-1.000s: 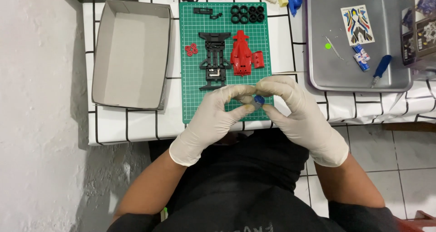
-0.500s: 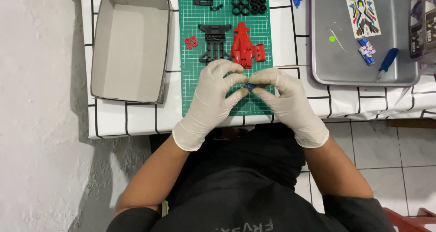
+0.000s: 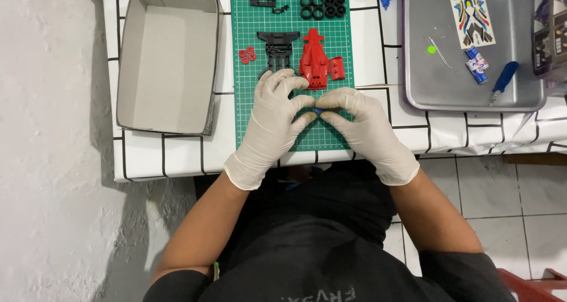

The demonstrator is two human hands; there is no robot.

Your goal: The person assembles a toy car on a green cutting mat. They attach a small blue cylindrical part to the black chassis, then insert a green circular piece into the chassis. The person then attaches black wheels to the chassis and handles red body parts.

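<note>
Both gloved hands, left [image 3: 273, 122] and right [image 3: 360, 124], pinch a tiny blue part [image 3: 318, 110] over the mat [image 3: 248, 71], mostly hidden by fingertips.

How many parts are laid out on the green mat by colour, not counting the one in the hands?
Black tyres: 8
Other black parts: 3, the chassis and two small pieces
Red body pieces: 2
Small red wheels: 4
Total: 17
</note>
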